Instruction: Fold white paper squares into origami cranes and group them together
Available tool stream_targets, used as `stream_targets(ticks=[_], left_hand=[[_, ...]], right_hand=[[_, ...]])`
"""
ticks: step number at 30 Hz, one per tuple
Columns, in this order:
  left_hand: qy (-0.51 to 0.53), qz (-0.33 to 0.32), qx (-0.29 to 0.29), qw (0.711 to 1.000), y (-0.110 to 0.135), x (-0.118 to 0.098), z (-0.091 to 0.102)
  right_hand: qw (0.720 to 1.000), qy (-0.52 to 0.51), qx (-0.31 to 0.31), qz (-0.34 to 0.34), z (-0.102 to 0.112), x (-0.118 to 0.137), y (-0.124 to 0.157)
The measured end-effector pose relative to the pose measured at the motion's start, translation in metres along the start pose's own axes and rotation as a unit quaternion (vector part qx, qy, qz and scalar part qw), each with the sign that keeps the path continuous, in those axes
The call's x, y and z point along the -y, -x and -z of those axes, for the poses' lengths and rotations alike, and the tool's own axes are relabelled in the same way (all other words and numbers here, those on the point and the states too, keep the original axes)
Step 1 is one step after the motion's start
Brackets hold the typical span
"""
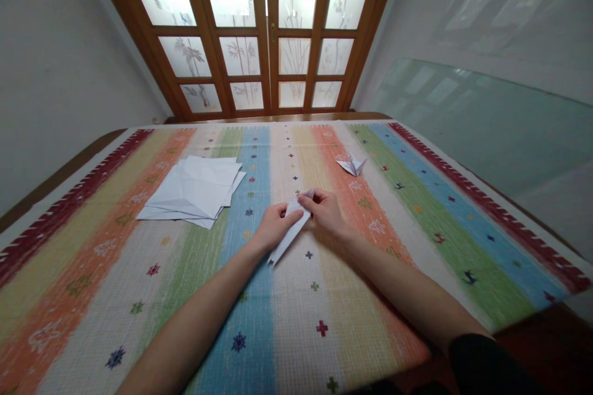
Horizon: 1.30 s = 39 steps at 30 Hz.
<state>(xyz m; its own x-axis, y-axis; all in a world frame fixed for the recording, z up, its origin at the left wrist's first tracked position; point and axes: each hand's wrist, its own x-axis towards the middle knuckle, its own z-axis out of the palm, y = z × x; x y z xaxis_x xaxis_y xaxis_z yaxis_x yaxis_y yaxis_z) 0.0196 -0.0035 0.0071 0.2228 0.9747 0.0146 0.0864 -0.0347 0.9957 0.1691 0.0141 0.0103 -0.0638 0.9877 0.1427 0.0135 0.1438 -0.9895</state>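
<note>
Between my two hands is a narrow folded piece of white paper, slanting from lower left to upper right just above the striped cloth. My left hand pinches its left side, thumb lying on top. Gripping the upper right end is my right hand, with thumb and fingers closed on the paper near its tip. The fingers beneath the paper are hidden. Beyond my right hand, a small folded paper crane rests on the cloth.
A loose stack of white paper sheets lies on the left of the table. The striped tablecloth covers the tabletop. Wooden doors with frosted panes stand at the far end, and a glass panel leans along the right wall.
</note>
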Motion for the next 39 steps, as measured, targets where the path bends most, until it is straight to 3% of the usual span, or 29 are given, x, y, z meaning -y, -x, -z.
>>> stream_targets(ticks=[8,17,22,26,29,32,34,39], left_hand=[[-0.175,-0.077,-0.093,0.977,0.005,0.002,-0.005],[-0.228,-0.056,-0.035,0.972,0.006,-0.002,-0.005],[-0.151,-0.062,-0.099,0.982,0.003,0.003,-0.001],[-0.035,-0.056,-0.153,0.986,-0.002,0.007,0.003],[0.071,-0.043,-0.152,0.985,-0.004,0.01,0.003],[0.161,-0.028,-0.15,0.975,-0.005,0.01,0.0],[0.189,-0.03,-0.149,0.97,-0.005,0.01,-0.001],[0.197,-0.037,-0.142,0.969,-0.005,0.009,0.0]], right_hand=[[0.998,-0.025,-0.065,-0.005,0.0,0.001,-0.003],[0.995,-0.017,-0.094,0.016,0.001,0.0,-0.003],[0.993,-0.067,-0.097,0.005,0.001,-0.005,-0.003],[0.996,-0.089,-0.025,0.001,-0.004,-0.007,0.003],[0.997,-0.077,0.019,-0.003,-0.01,-0.009,0.008],[0.997,-0.081,0.008,-0.004,-0.011,-0.012,0.009],[0.994,-0.109,0.008,-0.016,-0.01,-0.014,0.007],[0.974,-0.2,0.082,-0.073,-0.008,-0.018,0.004]])
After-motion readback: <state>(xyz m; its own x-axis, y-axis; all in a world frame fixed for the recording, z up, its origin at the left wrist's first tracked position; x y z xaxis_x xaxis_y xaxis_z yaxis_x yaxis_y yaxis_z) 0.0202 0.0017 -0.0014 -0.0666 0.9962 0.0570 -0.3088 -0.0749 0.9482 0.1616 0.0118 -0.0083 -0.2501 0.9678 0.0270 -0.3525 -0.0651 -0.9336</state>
